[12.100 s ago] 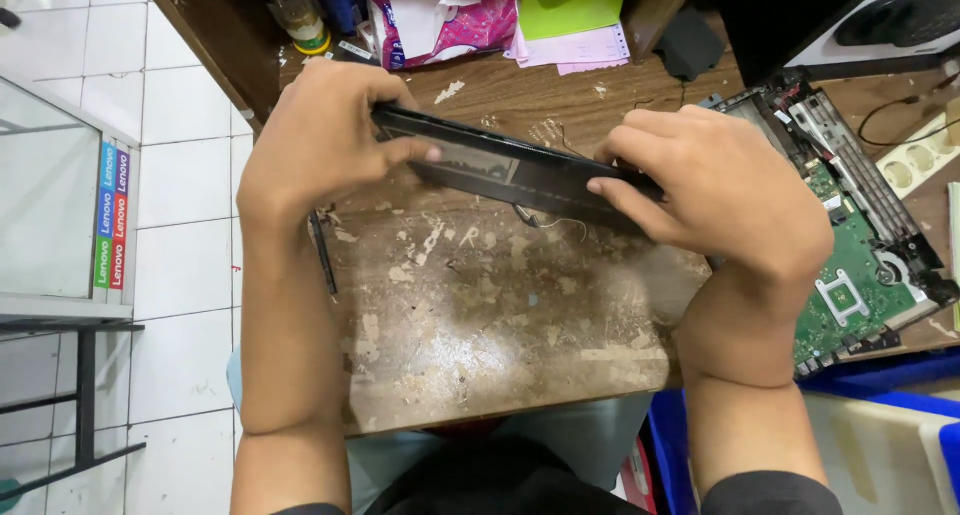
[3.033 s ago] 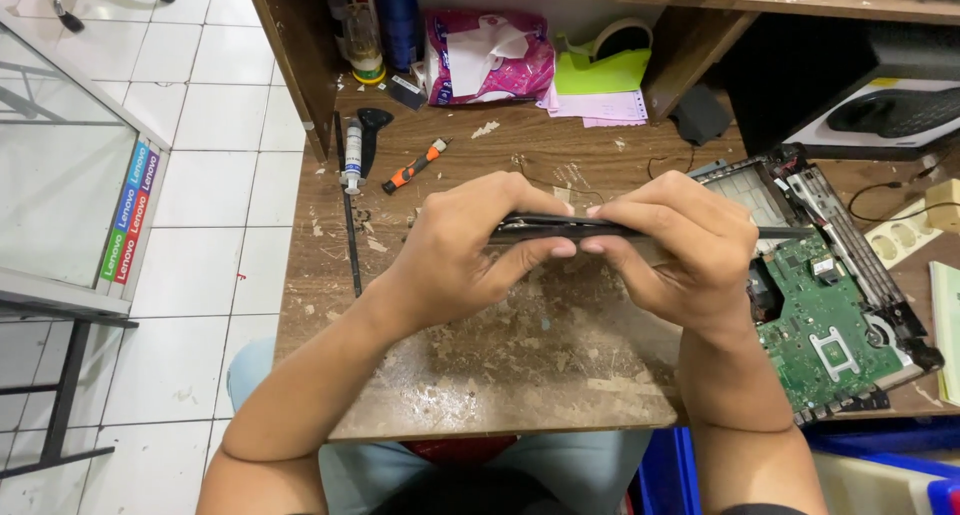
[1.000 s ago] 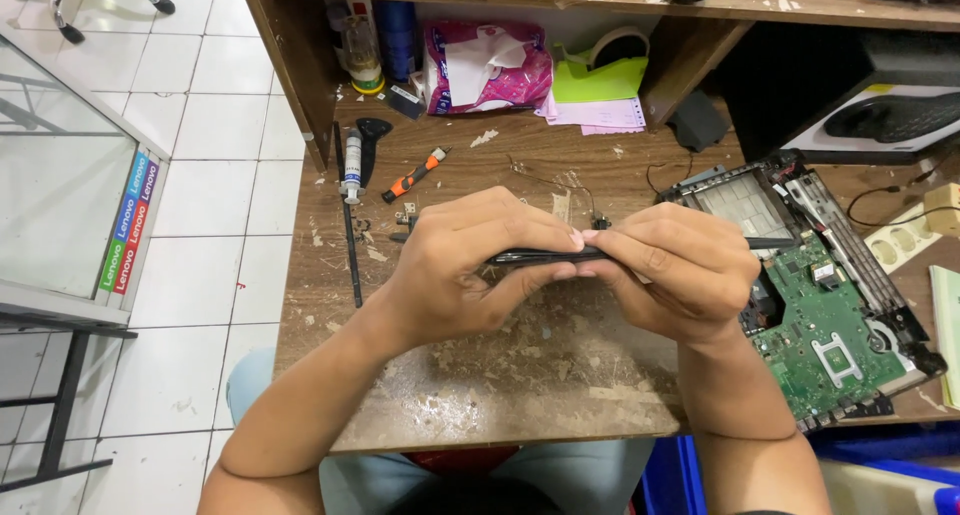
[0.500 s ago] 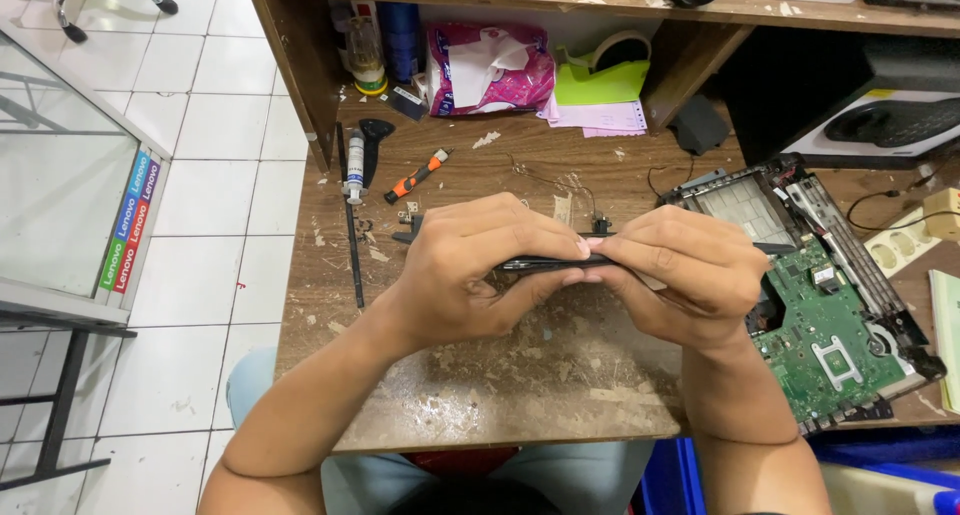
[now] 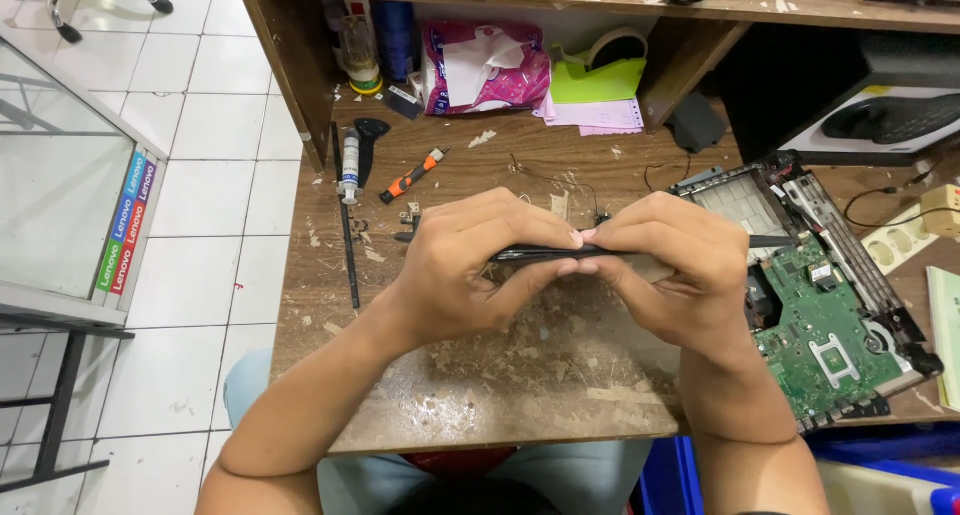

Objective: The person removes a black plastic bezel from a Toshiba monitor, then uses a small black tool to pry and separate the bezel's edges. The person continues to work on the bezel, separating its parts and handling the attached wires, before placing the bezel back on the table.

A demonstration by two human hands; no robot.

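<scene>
A thin black panel [image 5: 600,251] was held edge-on just above the worn table [image 5: 500,375], the left hand [image 5: 470,265] and right hand [image 5: 680,275] both clamped on it, fingers pinched together, with a green circuit board [image 5: 830,335] right of it.

Both hands meet over the worn wooden bench [image 5: 500,395], the left hand [image 5: 470,265] and right hand [image 5: 680,275] pinching a thin black panel [image 5: 540,253] edge-on between fingers and thumbs. Just right of the right hand lies an opened laptop base with a green circuit board [image 5: 825,335]. Beyond the left hand lie an orange-handled screwdriver [image 5: 412,176] and a syringe-like tube [image 5: 349,165].
</scene>
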